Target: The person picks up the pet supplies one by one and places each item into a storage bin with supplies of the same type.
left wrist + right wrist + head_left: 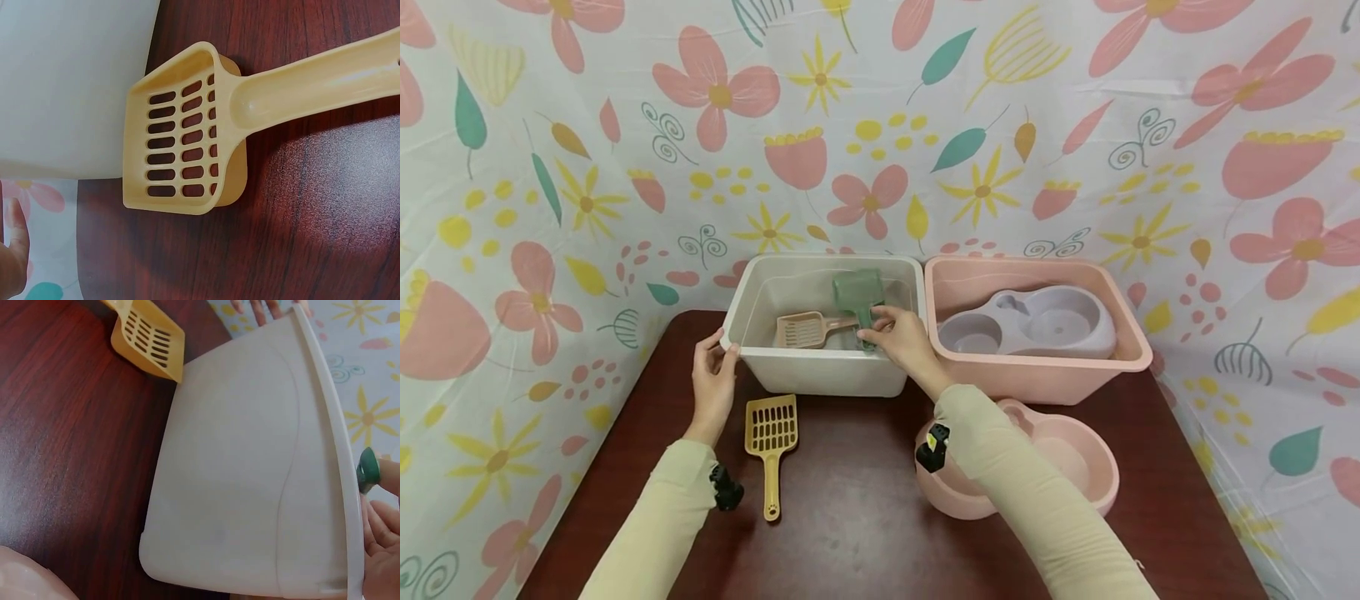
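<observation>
My right hand [904, 337] grips the handle of a green litter scoop [859, 290], its head raised over the inside of a white litter box [820, 373]. In the right wrist view, only the end of the green handle [369, 470] shows above the rim. At the box's front left corner, my left hand [713, 383] holds the rim between thumb and fingers. A beige slotted scoop [805, 330] lies inside the white box. A yellow litter scoop [181, 134] lies on the table in front of the box, near my left hand.
To the right stands a pink litter box [1037, 375] with a grey double pet bowl [1067, 321] in it. A pink double bowl [1093, 467] sits on the dark wooden table [842, 517], partly behind my right forearm. Flowered cloth [865, 125] hangs behind.
</observation>
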{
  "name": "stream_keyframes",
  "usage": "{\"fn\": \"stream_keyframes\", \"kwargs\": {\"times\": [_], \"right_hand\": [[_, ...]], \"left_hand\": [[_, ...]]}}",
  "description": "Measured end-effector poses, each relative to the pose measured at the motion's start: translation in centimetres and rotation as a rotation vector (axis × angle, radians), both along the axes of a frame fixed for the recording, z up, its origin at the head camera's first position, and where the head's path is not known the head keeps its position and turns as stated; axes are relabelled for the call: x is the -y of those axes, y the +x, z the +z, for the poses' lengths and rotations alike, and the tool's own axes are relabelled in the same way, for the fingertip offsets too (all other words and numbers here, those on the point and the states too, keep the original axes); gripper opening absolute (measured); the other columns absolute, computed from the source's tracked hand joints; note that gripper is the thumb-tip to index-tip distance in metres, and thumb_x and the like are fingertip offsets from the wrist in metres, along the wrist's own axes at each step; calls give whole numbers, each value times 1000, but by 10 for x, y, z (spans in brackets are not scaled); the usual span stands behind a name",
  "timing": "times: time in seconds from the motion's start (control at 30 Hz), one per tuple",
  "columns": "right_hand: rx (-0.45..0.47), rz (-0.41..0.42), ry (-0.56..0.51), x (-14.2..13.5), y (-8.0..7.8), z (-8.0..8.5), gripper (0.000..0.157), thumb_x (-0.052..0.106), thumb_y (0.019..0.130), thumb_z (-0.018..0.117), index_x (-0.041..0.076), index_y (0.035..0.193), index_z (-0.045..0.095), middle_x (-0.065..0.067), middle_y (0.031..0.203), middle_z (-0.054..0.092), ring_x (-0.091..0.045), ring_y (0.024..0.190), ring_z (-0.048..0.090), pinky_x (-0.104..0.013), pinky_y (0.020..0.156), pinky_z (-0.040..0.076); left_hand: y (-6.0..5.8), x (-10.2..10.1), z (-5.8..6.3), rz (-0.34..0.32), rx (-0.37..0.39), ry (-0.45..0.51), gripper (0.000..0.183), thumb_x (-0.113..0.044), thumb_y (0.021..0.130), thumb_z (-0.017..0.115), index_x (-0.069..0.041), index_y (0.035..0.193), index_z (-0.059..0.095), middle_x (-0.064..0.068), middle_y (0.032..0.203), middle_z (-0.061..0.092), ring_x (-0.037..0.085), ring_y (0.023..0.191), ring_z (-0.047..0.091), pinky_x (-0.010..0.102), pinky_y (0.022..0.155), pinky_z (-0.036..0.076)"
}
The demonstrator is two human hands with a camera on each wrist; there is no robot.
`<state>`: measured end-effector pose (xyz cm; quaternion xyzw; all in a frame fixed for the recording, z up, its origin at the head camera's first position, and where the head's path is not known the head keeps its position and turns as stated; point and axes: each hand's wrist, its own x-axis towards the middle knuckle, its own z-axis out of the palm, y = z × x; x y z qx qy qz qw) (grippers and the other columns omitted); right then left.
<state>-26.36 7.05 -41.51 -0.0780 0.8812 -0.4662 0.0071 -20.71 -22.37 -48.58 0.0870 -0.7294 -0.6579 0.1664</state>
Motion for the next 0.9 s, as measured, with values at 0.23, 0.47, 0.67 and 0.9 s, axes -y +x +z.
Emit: {"fn": "stream_keyframes", "kwargs": {"times": [0.23,0.47,0.67,0.9], "right_hand": [[-56,-6,-62,-2,4,-4,44,14,91,73,3,132,62,-11,99,69,-24,90,64,-33,70,51],[-111,-28,-169,-3,11,-4,38,14,93,72,6,130,64,-10,100,68,-25,91,63,-36,76,51],[-124,-48,-259,-4,18,-2,41,15,94,70,9,134,61,-10,105,70,-25,98,64,-39,86,50],[-139,-55,-322,-3,29,2,39,19,95,69,13,133,62,-7,105,70,-21,97,65,-37,87,50]], "left_hand": [[-4,1,-6,9,-18,-8,46,-28,104,52,-15,147,40,4,123,53,26,109,53,25,78,45],[-5,0,-6,8,-24,-1,46,-28,104,53,-15,147,41,2,122,54,33,115,52,31,83,45],[-5,0,-3,24,-6,-12,45,-27,104,53,-14,146,42,8,125,54,26,111,53,30,80,45],[3,-4,13,4,0,0,46,-18,104,52,-6,146,39,15,129,52,5,99,52,20,76,43]]}}
